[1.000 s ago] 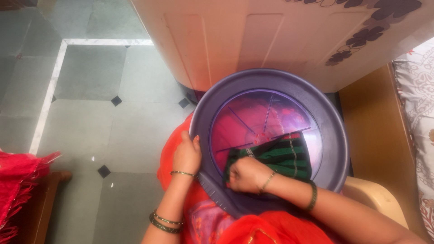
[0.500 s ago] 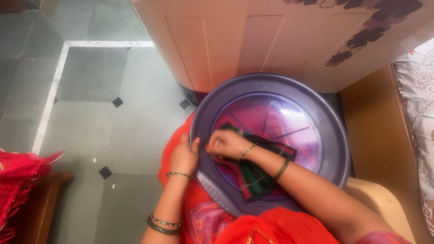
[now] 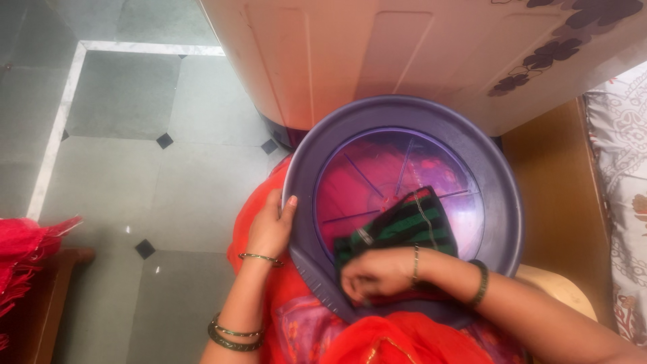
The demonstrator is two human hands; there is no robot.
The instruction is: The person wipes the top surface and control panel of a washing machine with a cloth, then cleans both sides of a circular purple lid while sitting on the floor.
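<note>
Purple plastic is filling the middle of the view: a round tub [image 3: 502, 202] is resting on the person's lap, its far rim lying against a cream appliance [image 3: 377, 54] at twelve o'clock. The left hand [image 3: 271, 228] is gripping the tub's rim at nine o'clock, fingers curling over the edge and thumb lying along the outside, so the hand is closing on the plastic. Its forearm is rising from the bottom edge at seven o'clock, with bangles on the wrist and lower down. The right hand [image 3: 375, 274] is pressing into the tub at six o'clock, fingers bunching tight around a green and black striped cloth [image 3: 404, 226], which is lying on the tub's floor from the centre toward five o'clock. The right forearm is coming in from four o'clock, nearly level, crossing the near rim. Orange-red fabric [image 3: 377, 340] is spreading under the tub. Grey tiled floor [image 3: 135, 135] is lying at ten o'clock.
</note>
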